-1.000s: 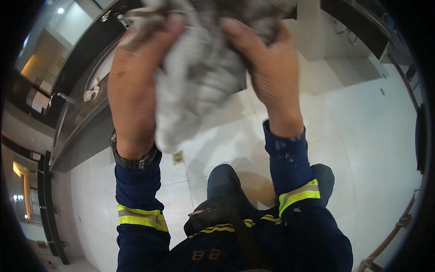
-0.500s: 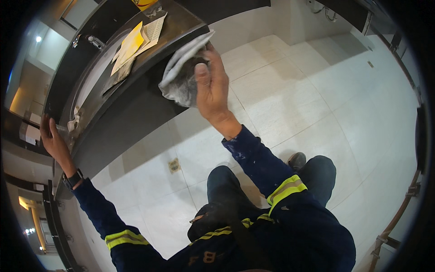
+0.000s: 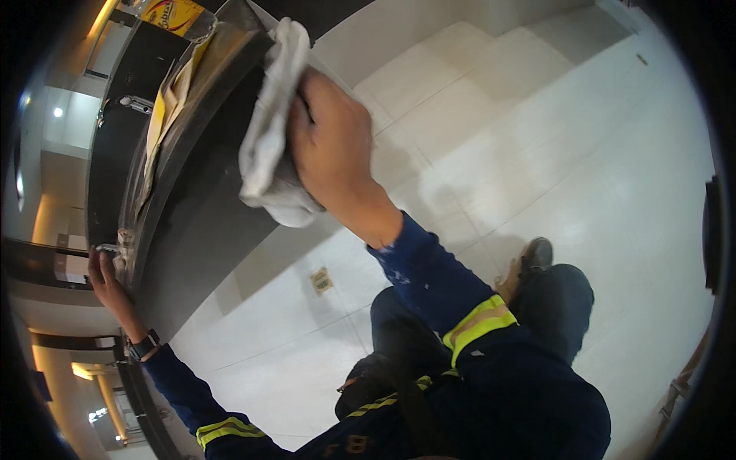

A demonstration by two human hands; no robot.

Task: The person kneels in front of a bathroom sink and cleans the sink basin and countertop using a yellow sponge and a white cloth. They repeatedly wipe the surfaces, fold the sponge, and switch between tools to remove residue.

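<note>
My right hand [image 3: 333,142] grips a folded white cloth [image 3: 268,146], its back toward me and its fingertips hidden behind the cloth. The cloth lies against the dark front face [image 3: 203,184] of a counter, just below the top edge. Over at the counter's near left end, my left hand [image 3: 113,287] rests by the rim with its fingers stretched out and nothing seen in them. A small crumpled pale scrap [image 3: 123,249] lies on the rim beside those fingers.
Yellow and cream papers [image 3: 165,107] lie along the countertop. Past them, a clear container with a yellow label [image 3: 175,15] stands at the far end. A chrome tap [image 3: 136,103] juts out behind the papers. A square drain [image 3: 322,280] is set in the pale tiled floor [image 3: 475,184].
My right hand has turned and moved left with the cloth, closing more tightly round it against the counter front. My left hand has shifted slightly lower in view, and the view has swung.
</note>
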